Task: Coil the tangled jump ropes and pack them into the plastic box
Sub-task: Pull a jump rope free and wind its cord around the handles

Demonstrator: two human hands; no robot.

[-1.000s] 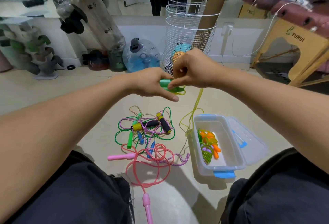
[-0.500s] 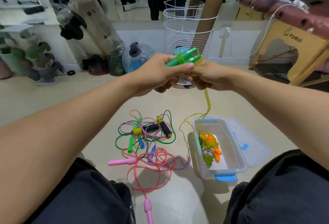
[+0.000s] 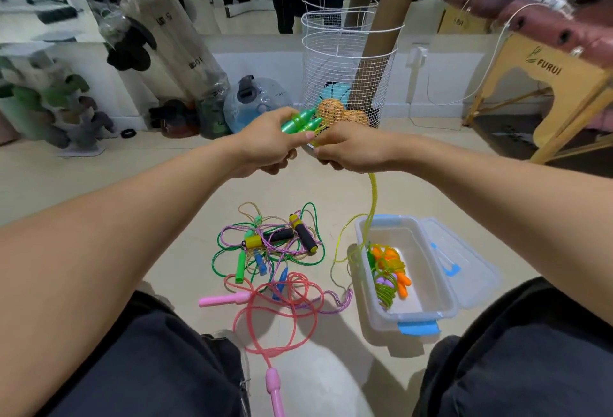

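Note:
My left hand (image 3: 265, 146) grips two green handles (image 3: 300, 121) of a yellow jump rope held side by side at chest height. My right hand (image 3: 348, 151) pinches the yellow rope (image 3: 374, 194) just beside the handles; the rope hangs down from it and loops over the near corner of the clear plastic box (image 3: 446, 308). Inside the box lies a coiled rope with orange handles (image 3: 389, 270). On the floor to the box's left sits a tangled pile of ropes (image 3: 275, 247), with a pink rope (image 3: 282, 313) nearest me.
The box's clear lid (image 3: 464, 264) lies open to its right. A white wire basket (image 3: 348, 75) with cardboard tubes and balls stands behind my hands. A wooden table leg (image 3: 544, 94) is at the far right. My knees frame the floor in front.
Both hands lifted the green handles from low near the pile up to chest height. The handles now point up and to the right, and the yellow rope hangs straighter.

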